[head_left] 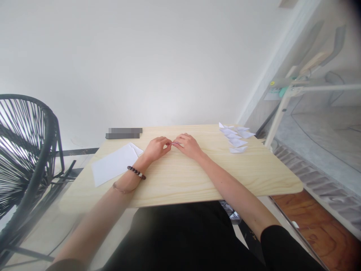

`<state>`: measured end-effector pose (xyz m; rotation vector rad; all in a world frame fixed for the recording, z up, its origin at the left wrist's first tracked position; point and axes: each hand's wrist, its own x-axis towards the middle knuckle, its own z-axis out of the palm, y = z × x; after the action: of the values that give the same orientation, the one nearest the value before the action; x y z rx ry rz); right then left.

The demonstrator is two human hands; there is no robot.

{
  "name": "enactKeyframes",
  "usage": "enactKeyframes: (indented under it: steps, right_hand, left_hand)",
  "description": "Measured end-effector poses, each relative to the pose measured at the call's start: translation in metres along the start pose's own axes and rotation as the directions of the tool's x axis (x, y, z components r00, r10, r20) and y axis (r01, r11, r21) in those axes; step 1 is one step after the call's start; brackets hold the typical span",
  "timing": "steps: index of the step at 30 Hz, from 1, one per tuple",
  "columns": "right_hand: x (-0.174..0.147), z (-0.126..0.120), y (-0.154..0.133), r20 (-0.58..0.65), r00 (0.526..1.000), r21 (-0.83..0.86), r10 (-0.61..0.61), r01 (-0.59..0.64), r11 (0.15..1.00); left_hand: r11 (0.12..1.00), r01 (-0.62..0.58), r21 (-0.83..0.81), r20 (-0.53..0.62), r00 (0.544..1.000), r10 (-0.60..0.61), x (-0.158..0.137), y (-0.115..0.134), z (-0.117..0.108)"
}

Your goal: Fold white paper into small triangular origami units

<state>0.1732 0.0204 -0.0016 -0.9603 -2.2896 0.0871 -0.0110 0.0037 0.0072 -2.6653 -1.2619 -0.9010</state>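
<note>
Both hands meet over the middle of the light wooden table (180,180), pinching a small folded piece of paper (175,143) between them. My left hand (157,148) grips its left end with thumb and fingertips. On the opposite end, my right hand (187,145) is closed with its fingers bent round. Only a thin edge of the paper shows, so its shape is mostly hidden. White paper sheets (113,165) lie flat by my left wrist, partly under the forearm. Several folded white paper pieces (237,143) stand in rows at the table's far right.
At the back left of the table lies a dark, blurred-out flat object (123,133). A black woven chair (31,150) stands left of the table. To the right is a white metal frame (282,109). Behind the table rises a plain wall (158,64).
</note>
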Motion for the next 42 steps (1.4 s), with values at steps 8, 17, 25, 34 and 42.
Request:
enactKeyframes:
  steps: [8,17,25,34,42]
  right_hand:
    - [0.0022,-0.0031,-0.0033,-0.060,0.998,-0.083,0.014,-0.019,0.996]
    - [-0.0003,-0.0031,-0.0066,-0.037,0.999,-0.067,0.009,-0.012,0.998]
    - [-0.0008,-0.0034,-0.0047,-0.053,0.997,-0.073,0.059,-0.063,0.995]
    - [-0.0017,-0.0042,-0.0023,-0.071,0.994,-0.048,0.079,-0.083,0.995]
    - [-0.0024,-0.0021,0.0009,-0.110,0.993,-0.033,0.043,-0.047,0.998]
  left_hand:
    - [0.999,0.022,0.025,-0.029,0.999,-0.021,0.0006,0.0024,-0.0021]
    - [0.996,-0.032,0.084,-0.063,0.997,0.038,0.0014,0.0033,-0.0014]
    - [0.995,-0.025,0.101,-0.086,0.996,0.034,0.0010,0.0023,-0.0022]
    - [0.995,0.026,0.096,-0.110,0.994,-0.015,-0.0003,0.0014,-0.0035]
    - [0.993,0.075,0.090,-0.112,0.992,-0.065,-0.0003,0.0017,-0.0031]
